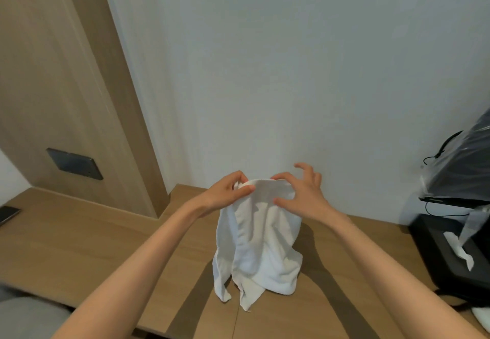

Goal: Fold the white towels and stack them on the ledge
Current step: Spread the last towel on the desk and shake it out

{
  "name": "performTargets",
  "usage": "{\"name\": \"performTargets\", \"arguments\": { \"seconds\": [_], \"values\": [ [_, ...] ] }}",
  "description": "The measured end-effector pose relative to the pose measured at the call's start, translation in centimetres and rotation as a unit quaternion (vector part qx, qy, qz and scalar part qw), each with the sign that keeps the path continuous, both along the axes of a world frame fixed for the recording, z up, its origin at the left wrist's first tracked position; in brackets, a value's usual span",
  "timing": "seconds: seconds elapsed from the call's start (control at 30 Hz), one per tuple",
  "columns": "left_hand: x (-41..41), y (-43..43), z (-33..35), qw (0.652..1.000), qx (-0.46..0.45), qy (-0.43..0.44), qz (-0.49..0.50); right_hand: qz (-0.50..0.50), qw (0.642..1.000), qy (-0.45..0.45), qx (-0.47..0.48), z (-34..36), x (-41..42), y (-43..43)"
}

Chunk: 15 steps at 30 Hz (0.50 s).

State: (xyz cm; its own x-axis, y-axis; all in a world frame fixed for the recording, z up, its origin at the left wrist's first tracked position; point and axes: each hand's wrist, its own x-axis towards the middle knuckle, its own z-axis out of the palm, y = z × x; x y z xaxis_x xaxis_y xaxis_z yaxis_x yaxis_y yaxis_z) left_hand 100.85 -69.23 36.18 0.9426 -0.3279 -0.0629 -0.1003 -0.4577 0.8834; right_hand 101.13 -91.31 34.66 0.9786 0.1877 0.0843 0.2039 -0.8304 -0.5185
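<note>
A white towel (261, 243) hangs bunched above the wooden ledge (79, 235), its lower corners trailing onto the wood. My left hand (229, 192) pinches the towel's top edge at the left between thumb and fingers. My right hand (301, 192) is at the top edge on the right, thumb and index finger on the cloth, the other fingers spread and raised. No other towel is in view.
A black tissue box (448, 253) with a white tissue sticking out stands at the right. Above it is a dark object wrapped in clear plastic (461, 163). A phone (8, 215) lies at the far left. The wall is right behind the ledge.
</note>
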Motion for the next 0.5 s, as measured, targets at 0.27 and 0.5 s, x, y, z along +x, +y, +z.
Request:
{"name": "performTargets", "arguments": {
  "seconds": [0.27,0.5],
  "values": [
    [0.2,0.8,-0.5,0.993,-0.077,0.082,-0.019,0.077,0.987,0.014,0.138,0.4,0.0,1.5],
    [0.4,1.9,-1.5,0.967,-0.170,0.099,0.160,0.107,0.983,0.040,0.142,1.5,-0.2,1.9]
  ]
}}
